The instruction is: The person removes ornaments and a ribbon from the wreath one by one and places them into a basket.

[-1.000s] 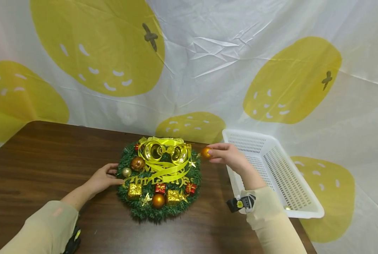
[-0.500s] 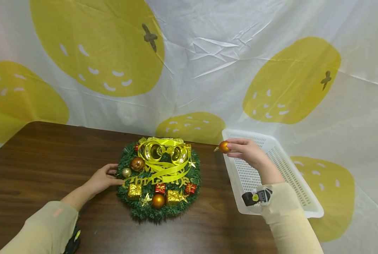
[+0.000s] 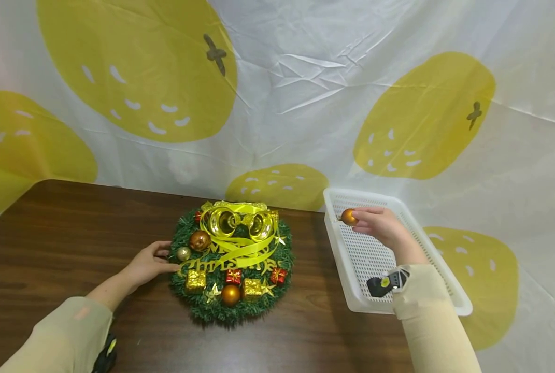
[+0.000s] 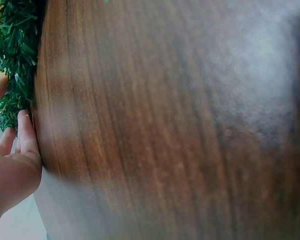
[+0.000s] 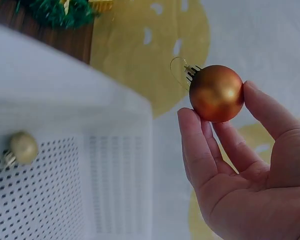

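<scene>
Sleeves (image 3: 62, 331): pale beige, reaching in from the desk's near side, with a black wrist device (image 3: 102, 357) at each cuff.
Left hand (image 3: 146, 264): grip spread, thumb and fingers apart, resting against the wreath's left rim.
Wreath (image 3: 226, 313): green tinsel, lying on the dark wood-grain desk (image 3: 95, 228), its far rim close to the desk's back edge.
Wreath's near half: an orange ball (image 3: 231, 295), gold gift boxes (image 3: 195, 281), red gift boxes (image 3: 233, 276) and gold stars (image 3: 213, 293).
Wreath's middle: gold "Christmas" lettering (image 3: 202, 266), partly covered by looping yellow ribbon (image 3: 246, 252); toward the left rim, a small gold ball (image 3: 183, 253) and a glossy copper ball (image 3: 200, 241).
Wreath's far half: two gold bells (image 3: 261, 226), side by side.
Basket (image 3: 340, 259): white perforated plastic, toward the desk's right edge, well apart from the wreath, its far end near the back edge.
Basket floor: one small gold bauble (image 5: 24, 148), seen from the right wrist.
Right hand (image 3: 382, 226): grip pinching the matte orange bauble (image 3: 349, 217) between thumb and fingertips.
Matte orange bauble: over the basket's far left corner in the head view, apart from its walls, cap and thread loop pointing toward the wreath.
Backdrop cloth (image 3: 282, 119): white, creased, printed with yellow fruit shapes, behind the desk's back edge.
</scene>
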Motion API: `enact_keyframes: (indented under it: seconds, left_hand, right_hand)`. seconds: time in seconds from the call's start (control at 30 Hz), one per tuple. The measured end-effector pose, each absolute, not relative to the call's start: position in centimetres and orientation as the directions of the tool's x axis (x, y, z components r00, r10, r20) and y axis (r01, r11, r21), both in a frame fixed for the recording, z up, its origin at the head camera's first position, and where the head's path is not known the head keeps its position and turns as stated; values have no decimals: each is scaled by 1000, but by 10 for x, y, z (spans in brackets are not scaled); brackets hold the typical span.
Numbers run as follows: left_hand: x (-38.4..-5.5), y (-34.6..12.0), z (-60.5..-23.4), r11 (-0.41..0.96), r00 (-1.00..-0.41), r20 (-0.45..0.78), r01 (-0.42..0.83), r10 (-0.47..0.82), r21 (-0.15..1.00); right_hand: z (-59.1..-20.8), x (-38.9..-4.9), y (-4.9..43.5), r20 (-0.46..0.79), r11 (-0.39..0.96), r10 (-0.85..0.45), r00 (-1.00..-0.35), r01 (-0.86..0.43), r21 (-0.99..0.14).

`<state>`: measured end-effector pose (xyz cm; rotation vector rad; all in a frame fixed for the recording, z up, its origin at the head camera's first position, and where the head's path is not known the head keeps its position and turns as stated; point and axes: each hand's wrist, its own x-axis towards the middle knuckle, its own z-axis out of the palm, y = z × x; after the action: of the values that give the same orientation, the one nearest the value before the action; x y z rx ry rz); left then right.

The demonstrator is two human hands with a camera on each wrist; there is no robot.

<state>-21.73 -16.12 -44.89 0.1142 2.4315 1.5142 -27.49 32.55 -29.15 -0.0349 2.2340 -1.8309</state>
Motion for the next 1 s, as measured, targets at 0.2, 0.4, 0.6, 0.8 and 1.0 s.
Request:
enact_keyframes:
  seconds: [0.2, 0.4, 0.6, 0.8, 1.0]
  left_hand:
    - [-218, -162, -449, 452, -959, -194, -83, 205, 888]
    - [-219, -160, -448, 447, -959, -199, -91, 202, 890]
    - [-218, -159, -448, 451, -958, -202, -93, 201, 888]
    - [-218, -160, -446, 449, -961, -194, -86, 199, 890]
    - [-217, -161, -448, 443, -962, -194, -90, 195, 892]
  right_hand:
    - [-303, -279, 343, -211, 176, -177, -961, 180, -968]
    - [-311, -278, 357, -232, 115, -188, -954, 213, -970]
    - [-319, -279, 366, -303, 93, -152, -941, 291, -952]
    - [-327, -278, 372, -339, 107, -132, -931, 327, -939]
    - [-335, -279, 373, -363, 137, -100, -926, 349, -927]
